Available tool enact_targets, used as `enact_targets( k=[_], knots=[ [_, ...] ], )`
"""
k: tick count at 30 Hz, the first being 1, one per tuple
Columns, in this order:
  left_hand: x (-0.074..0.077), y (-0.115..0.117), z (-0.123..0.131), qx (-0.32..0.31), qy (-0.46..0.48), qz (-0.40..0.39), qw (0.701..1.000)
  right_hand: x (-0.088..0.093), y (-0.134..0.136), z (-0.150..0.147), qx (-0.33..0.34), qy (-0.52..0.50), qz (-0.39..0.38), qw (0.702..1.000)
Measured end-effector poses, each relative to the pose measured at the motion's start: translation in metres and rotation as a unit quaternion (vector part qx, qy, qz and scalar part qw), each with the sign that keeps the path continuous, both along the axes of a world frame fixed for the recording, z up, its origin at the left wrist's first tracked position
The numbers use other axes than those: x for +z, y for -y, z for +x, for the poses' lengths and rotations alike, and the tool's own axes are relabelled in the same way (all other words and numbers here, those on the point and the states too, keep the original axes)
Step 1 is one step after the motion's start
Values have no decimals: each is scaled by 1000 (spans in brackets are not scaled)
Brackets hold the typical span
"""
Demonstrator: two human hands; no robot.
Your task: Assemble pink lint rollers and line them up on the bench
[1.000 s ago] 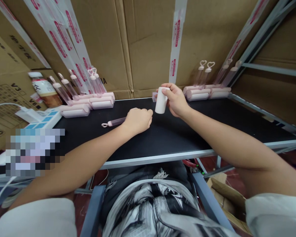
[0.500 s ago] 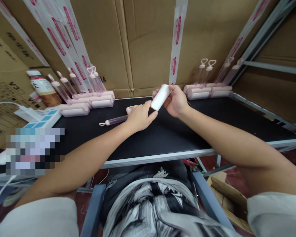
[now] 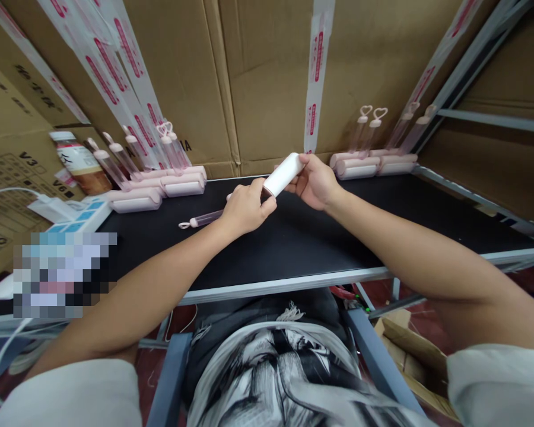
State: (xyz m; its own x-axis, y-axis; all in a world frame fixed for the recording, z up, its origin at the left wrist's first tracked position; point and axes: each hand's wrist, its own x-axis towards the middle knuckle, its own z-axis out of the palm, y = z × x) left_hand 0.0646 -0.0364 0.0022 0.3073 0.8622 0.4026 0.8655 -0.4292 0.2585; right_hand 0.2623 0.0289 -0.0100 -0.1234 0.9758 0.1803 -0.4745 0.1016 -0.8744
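Note:
A white cylindrical roll (image 3: 282, 175), which looks like a lint roller head, is held tilted above the black tabletop, its right end higher. My left hand (image 3: 245, 209) is closed around its lower left end. At the upper right end, my right hand (image 3: 315, 181) grips it between thumb and fingers. Beside my left hand lies a clear pinkish tube handle (image 3: 207, 218) with a loop at its tip; its other end is hidden behind that hand. A bit of pale pink shows just past my left knuckles.
Several pink lint rollers with upright clear handles (image 3: 182, 182) stand at the back left, and more pink lint rollers (image 3: 358, 168) at the back right. A drink bottle (image 3: 82, 165) and a power strip (image 3: 86, 216) are at far left. Cardboard (image 3: 267, 77) walls the back.
Both hands still hold the white roll. Its lower end and my left hand have shifted slightly left, and the roll lies at a flatter slant.

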Motion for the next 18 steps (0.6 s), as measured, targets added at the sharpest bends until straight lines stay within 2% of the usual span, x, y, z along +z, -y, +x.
enact_targets(
  k=[5, 10, 14, 18],
  knots=[
    [-4, -6, -5, -46, 95, -1, 994, 0, -1, -2, -42, -1, 22, 999],
    [-17, -17, -9, -115, 213, -13, 970, 5, -4, 3, -79, 9, 40, 996],
    [-26, -29, -8, -140, 297, -58, 943, 7, -3, 9, -77, 31, 62, 995],
    [-25, -35, -6, -149, 386, -120, 903, 13, 2, 15, -67, 68, 86, 992]
  ],
)
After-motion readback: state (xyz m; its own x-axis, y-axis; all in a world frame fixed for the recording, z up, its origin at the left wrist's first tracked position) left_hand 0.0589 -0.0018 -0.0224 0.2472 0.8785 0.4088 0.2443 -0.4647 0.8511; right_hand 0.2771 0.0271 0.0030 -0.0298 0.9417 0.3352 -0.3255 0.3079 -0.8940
